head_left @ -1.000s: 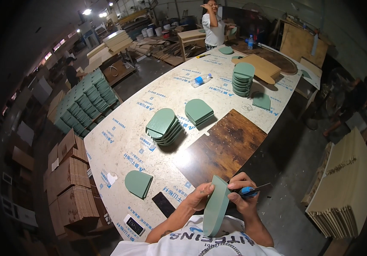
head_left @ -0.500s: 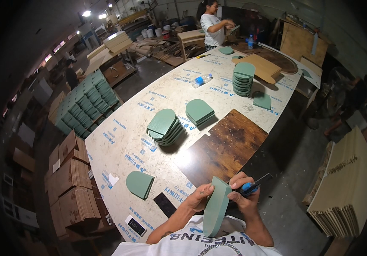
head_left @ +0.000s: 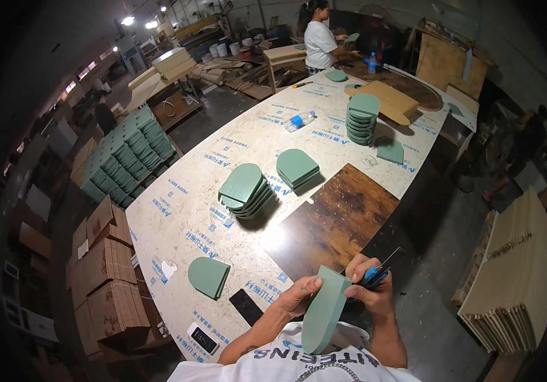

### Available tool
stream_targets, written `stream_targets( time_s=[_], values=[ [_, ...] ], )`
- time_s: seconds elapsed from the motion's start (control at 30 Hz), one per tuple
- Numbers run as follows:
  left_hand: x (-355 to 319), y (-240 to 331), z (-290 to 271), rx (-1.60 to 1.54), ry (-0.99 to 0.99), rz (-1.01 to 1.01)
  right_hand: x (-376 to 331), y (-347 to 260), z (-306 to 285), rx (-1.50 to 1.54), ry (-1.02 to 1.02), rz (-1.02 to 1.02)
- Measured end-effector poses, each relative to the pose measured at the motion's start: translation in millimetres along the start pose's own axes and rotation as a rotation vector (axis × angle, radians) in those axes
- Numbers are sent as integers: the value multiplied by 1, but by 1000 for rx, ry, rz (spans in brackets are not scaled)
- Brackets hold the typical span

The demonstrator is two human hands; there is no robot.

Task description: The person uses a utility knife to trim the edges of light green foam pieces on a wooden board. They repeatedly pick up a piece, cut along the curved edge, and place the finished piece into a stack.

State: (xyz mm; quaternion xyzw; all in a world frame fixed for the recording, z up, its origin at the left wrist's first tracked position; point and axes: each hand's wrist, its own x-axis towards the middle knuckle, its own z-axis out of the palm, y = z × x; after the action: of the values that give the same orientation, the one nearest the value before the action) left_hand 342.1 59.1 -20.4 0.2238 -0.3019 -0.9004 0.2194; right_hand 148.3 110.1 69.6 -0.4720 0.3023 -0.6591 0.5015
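Observation:
My left hand (head_left: 298,297) grips the edge of a green round-ended board (head_left: 324,318), its thumb on the face. The board is tilted in front of my shirt, its rounded end downward. My right hand (head_left: 375,298) is closed around a slim blue-and-black utility knife (head_left: 392,258), whose dark end sticks out up to the right. That hand's fingers meet the board's upper right edge; the knife's other tip is hidden there. Left of my hands, matching green boards (head_left: 207,276) lie on the table.
The white table (head_left: 184,191) carries a brown wood-look panel (head_left: 343,210), green board stacks (head_left: 243,184), a bottle (head_left: 300,121), a black phone (head_left: 246,307) and a white device (head_left: 202,339). Cardboard (head_left: 105,274) stands left, panels (head_left: 509,280) right. A co-worker (head_left: 318,41) stands at the far end.
The knife's dark end has swung upward in my right hand. The board has turned slightly, showing more of its face. The co-worker has turned and lowered their hands.

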Motion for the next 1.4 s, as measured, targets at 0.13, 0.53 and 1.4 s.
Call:
stream_targets(
  time_s=[0.13, 0.53, 1.4],
  values=[
    [0, 0, 1, -12, 3, 18, 0, -2, 5, 26, 29, 23],
    [2, -1, 1, -68, -3, 35, 0, 10, 10, 38, 99, -20],
    [30, 25, -37, 174, 428, 264, -16, 39, -59, -371, 536, 260]
  ],
)
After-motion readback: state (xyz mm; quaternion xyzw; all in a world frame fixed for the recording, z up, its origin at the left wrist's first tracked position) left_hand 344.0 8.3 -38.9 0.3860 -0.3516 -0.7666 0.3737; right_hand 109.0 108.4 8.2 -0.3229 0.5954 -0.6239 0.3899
